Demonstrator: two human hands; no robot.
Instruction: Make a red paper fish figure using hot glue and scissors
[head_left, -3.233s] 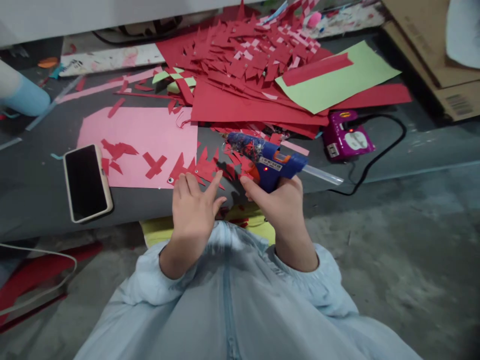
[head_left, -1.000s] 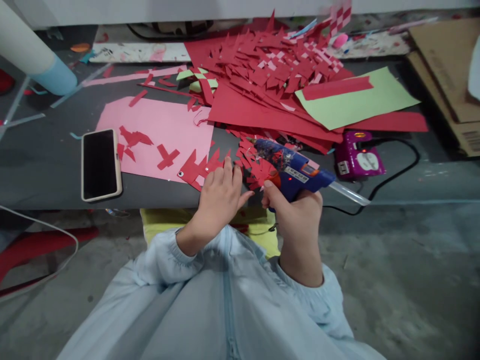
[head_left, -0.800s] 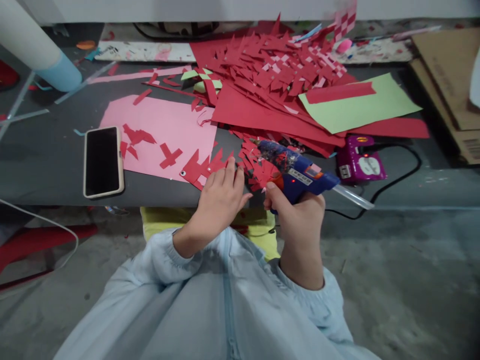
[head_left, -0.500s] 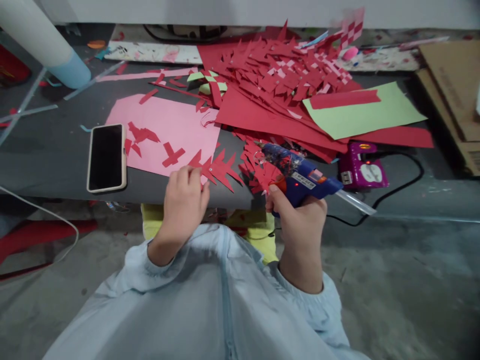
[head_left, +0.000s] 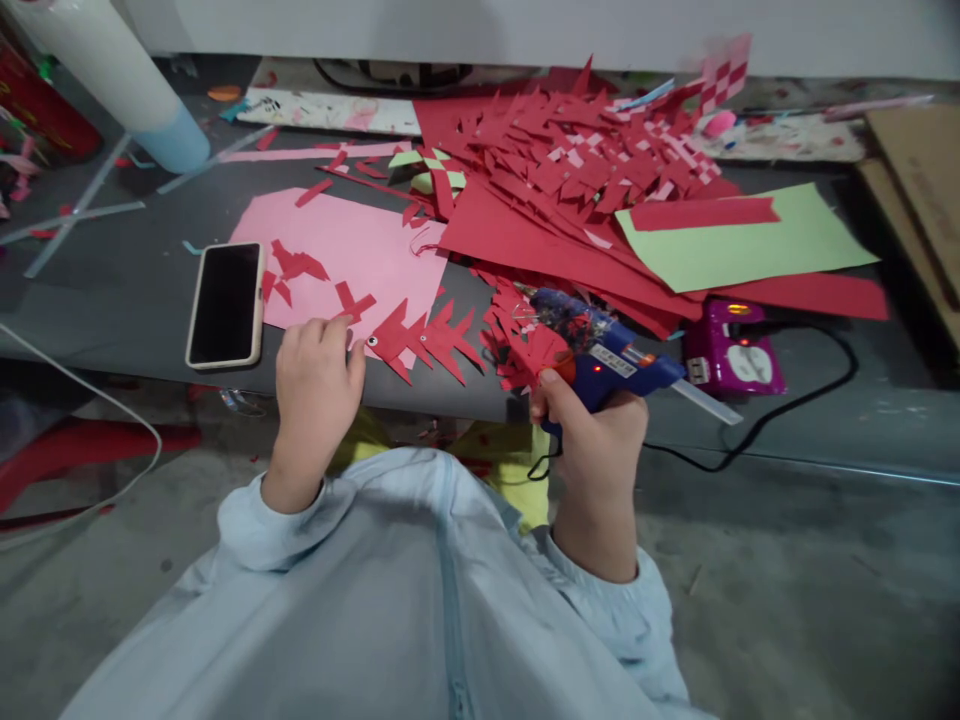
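My right hand (head_left: 596,430) is wrapped round the handle of a blue hot glue gun (head_left: 600,350), its nozzle toward the upper left and a clear glue stick (head_left: 709,400) out of its back. My left hand (head_left: 319,385) rests at the front edge of a pink paper sheet (head_left: 330,240), thumb apart from the fingers. Its fingertips are at a small crossed piece of red paper (head_left: 354,303); whether they touch it I cannot tell. To its right lie two red paper fish, one with a googly eye (head_left: 394,340), the other (head_left: 451,340) closer to the glue gun.
A phone (head_left: 225,305) lies left of the pink sheet. Behind are a heap of red paper fish (head_left: 555,140), a red sheet (head_left: 540,240) and a green sheet (head_left: 750,240). A purple box (head_left: 739,355) with a black cord stands right; a white-and-blue cylinder (head_left: 176,140) stands left.
My left hand has moved left, off the red paper fish to the crossed red piece, uncovering the fish with its googly eye. My right hand still holds the glue gun. The view has shifted slightly.
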